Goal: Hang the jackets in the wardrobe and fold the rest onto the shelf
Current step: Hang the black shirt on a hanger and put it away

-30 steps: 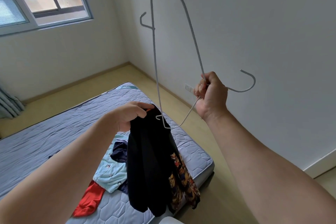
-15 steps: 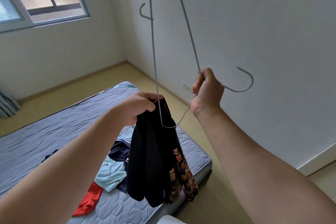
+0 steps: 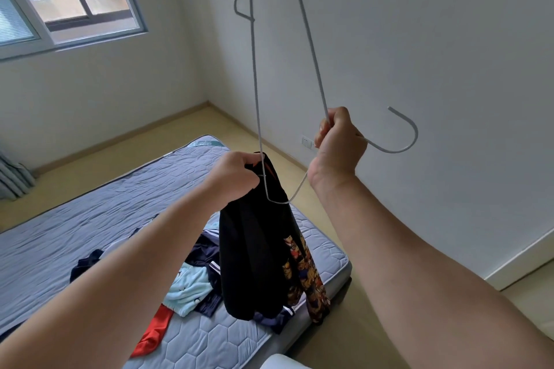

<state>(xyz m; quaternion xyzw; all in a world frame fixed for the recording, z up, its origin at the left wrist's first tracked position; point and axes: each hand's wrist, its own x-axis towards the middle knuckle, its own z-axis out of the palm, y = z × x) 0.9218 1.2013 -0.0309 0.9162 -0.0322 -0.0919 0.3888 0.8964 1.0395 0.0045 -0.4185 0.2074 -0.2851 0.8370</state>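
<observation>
Right hand (image 3: 338,141) clenched on the neck of a grey wire hanger (image 3: 311,39), held on end above the mattress (image 3: 90,219). Left hand (image 3: 236,174) grips the black jacket (image 3: 251,255) by its collar; hanger's lower end is at the collar. Jacket hangs above the mattress's near corner, over loose clothes (image 3: 192,281) lying there.

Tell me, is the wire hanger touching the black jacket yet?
Touching. The head view shows the hanger's lower end lying against the black jacket's bunched collar, right where the left hand grips it. The right hand holds the hanger near its hook.
</observation>
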